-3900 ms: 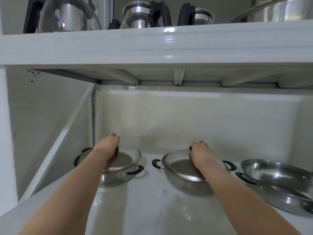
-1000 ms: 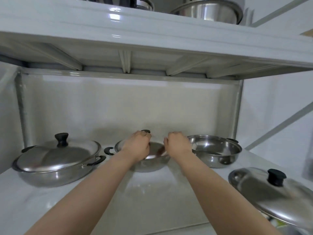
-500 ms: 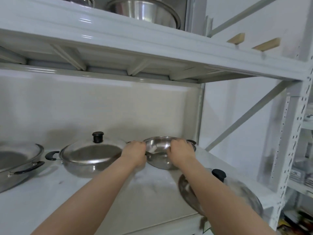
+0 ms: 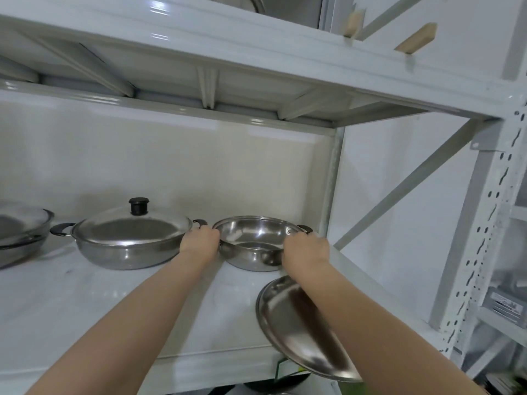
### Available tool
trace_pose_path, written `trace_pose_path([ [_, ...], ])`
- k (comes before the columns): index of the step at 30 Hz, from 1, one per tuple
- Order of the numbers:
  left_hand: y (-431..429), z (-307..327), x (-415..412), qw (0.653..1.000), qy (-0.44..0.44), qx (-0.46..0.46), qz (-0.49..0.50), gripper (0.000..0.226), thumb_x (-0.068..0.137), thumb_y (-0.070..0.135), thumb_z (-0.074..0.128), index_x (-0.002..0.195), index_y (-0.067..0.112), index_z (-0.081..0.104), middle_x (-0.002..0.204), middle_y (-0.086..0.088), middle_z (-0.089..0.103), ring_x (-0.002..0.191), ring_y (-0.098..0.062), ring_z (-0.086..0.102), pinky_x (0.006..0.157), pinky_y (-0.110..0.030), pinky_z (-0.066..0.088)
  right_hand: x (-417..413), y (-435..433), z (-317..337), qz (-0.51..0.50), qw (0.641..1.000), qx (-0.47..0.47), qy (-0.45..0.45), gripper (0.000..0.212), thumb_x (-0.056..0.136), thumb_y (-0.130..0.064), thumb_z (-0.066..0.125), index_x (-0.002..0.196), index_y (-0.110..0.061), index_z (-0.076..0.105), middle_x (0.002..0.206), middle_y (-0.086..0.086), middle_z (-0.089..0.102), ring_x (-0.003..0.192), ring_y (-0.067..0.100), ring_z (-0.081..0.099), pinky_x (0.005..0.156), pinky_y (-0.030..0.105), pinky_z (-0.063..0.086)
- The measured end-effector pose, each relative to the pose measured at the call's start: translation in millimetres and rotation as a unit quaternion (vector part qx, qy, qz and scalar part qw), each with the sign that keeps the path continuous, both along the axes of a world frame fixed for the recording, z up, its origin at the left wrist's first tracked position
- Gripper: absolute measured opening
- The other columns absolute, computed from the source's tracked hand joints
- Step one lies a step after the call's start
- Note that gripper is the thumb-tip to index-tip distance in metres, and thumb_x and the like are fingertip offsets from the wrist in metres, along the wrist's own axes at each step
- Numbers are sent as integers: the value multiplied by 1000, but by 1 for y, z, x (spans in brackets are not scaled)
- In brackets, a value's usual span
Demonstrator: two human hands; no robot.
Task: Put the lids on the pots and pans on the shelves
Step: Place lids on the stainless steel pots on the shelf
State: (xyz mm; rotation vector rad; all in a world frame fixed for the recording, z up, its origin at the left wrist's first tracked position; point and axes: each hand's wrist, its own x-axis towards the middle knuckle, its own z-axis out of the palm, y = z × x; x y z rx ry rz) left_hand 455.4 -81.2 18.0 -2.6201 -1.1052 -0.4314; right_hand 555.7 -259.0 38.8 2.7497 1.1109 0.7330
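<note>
L hand [image 4: 199, 242] is curled onto the left rim of the open pot [image 4: 251, 232], about where its handle would be. R hand [image 4: 306, 248], a bit blurred, clamps the right rim just under the black handle. Fingers are mostly hidden behind the knuckles, but both read as gripping, w/ the pot held between them. The pot sits at the rear right of the shelf [image 4: 85, 309], near the back corner, bare steel inside and no cover on it. The key relation is the loose lid [image 4: 296, 337]. It lies toward the person from the pot, at the front right of the shelf, directly beneath the R forearm and apart from the pot. Its near part hangs out past the shelf's front edge. It's seen as an oval running from upper left to lower right. The knob isn't visible, prob. hidden by the arm. So R hand is clearly the nearer one: it'd need to let go, draw back and down to take the lid, then carry it fwd over the pot while L steadies. The overhang means a nudge from the forearm could tip the lid off. Left of L hand, nearly touching it, is a covered pot [image 4: 125, 252] w/ a black knob [image 4: 139, 206]. Further left a third pan [image 4: 20, 238] is cropped but looks lidded.
</note>
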Motion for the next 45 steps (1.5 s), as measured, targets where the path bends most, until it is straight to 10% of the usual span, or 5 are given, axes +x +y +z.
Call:
trace_pose_path([
  [10, -6, 3, 8, 995, -63, -70, 28, 31, 90, 5, 46, 118, 3, 58, 124, -17, 58, 116, -34, 58, 93, -39, 48, -5, -26, -7, -158, 976, -150, 25, 24, 72, -3, 55, 89, -13, 69, 87, -4, 70, 46, 19, 48, 39, 20, 40],
  [18, -7, 13, 13, 993, -44, -98, 44, 30, 90, 6, 50, 118, 6, 60, 122, -12, 61, 114, -30, 59, 88, -38, 51, -1, -35, -15, -176, 971, -117, 113, 23, 81, -10, 53, 95, -19, 69, 61, -3, 44, 45, 17, 40, 36, 17, 31],
  [23, -9, 16, 9, 992, -44, -115, 36, 30, 89, 8, 51, 117, 5, 60, 122, -14, 61, 113, -31, 60, 86, -39, 52, 3, -40, 7, -141, 980, -107, 89, 34, 86, -10, 49, 113, -22, 66, 100, -15, 61, 92, 6, 59, 39, 23, 22],
  [33, 2, 31, 7, 995, 19, -99, 4, 32, 90, 10, 52, 120, 3, 58, 125, -16, 62, 116, -31, 61, 93, -37, 50, -4, -9, 96, -77, 995, -46, 51, 4, 87, -20, 51, 87, -18, 54, 71, -1, 44, 73, 21, 48, 47, 25, 31],
  [45, 17, 43, 3, 992, 41, -117, -7, 34, 82, 21, 65, 108, 0, 65, 112, -19, 68, 106, -32, 66, 84, -37, 54, 38, 104, 80, 22, 995, 65, 69, 33, 91, -17, 52, 122, -13, 61, 127, 4, 62, 117, 24, 58, 86, 31, 48],
])
